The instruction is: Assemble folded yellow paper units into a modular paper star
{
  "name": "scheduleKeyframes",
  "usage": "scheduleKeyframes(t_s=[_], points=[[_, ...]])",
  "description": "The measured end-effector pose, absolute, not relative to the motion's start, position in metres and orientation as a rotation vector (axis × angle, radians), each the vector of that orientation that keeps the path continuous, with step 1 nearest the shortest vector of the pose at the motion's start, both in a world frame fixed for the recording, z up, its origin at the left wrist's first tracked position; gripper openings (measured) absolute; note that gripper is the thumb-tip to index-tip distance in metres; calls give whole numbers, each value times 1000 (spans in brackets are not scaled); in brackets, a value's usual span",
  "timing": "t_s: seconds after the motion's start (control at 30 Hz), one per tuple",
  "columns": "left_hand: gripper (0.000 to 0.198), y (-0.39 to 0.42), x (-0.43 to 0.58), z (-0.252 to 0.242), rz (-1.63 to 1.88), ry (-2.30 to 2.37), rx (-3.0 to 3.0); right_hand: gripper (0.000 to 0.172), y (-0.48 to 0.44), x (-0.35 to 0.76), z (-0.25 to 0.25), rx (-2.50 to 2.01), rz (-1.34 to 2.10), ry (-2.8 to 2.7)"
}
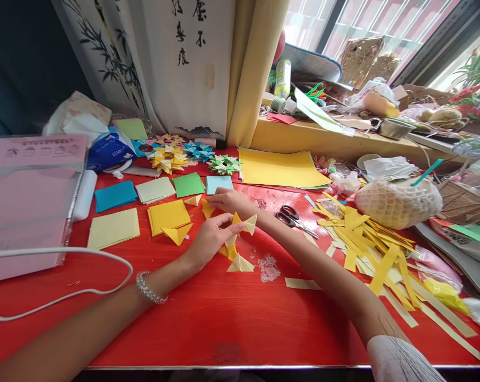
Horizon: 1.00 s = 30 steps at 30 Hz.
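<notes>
My left hand [211, 239] pinches a chain of folded paper triangles in yellow and cream [249, 225] between thumb and fingers, just above the red table. The chain's lower end, with a cream triangle [241, 263], hangs below my fingers or rests on the table; which, I cannot tell. Farther back, my right hand [228, 200] has its fingertips closed on a yellow folded paper piece [208, 209]. Beside it lie a loose cream folded triangle [193, 200] and a yellow folded triangle [177, 234], the latter against a stack of yellow paper [168, 216].
Stacks of blue [115, 196], cream [114, 228] and green paper [188, 184] lie leftward. Finished paper rings [167, 159] sit behind. Scissors [290, 215] and paper strips [377, 254] lie right of my right forearm. A white cable [116, 258] crosses the left side.
</notes>
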<state>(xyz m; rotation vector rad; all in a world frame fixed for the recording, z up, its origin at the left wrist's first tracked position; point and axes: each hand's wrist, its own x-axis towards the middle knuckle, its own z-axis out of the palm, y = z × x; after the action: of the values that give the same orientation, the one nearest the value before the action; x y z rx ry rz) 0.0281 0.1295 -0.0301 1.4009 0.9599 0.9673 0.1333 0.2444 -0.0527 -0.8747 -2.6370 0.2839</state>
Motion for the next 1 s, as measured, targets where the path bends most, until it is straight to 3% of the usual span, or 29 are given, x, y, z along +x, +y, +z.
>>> scheduleKeyframes(t_s=[0.37, 0.53, 0.67, 0.77, 0.87, 1.0], points=[[34, 128, 27, -31, 943, 1028, 1480, 6, 215, 150, -51, -845, 275, -2574], [29, 129, 25, -31, 928, 1001, 1467, 2, 199, 178, -45, -963, 777, -2097], [26, 131, 23, -32, 913, 1003, 1445, 14, 177, 198, -49, -1024, 1204, -1645], [27, 135, 21, -34, 911, 1028, 1443, 17, 166, 205, -55, -1029, 1287, -1482], [28, 139, 19, -37, 911, 1041, 1441, 33, 164, 206, -58, -983, 1337, -1370], [31, 141, 18, -39, 880, 1091, 1415, 27, 169, 207, -61, -983, 1338, -1319]])
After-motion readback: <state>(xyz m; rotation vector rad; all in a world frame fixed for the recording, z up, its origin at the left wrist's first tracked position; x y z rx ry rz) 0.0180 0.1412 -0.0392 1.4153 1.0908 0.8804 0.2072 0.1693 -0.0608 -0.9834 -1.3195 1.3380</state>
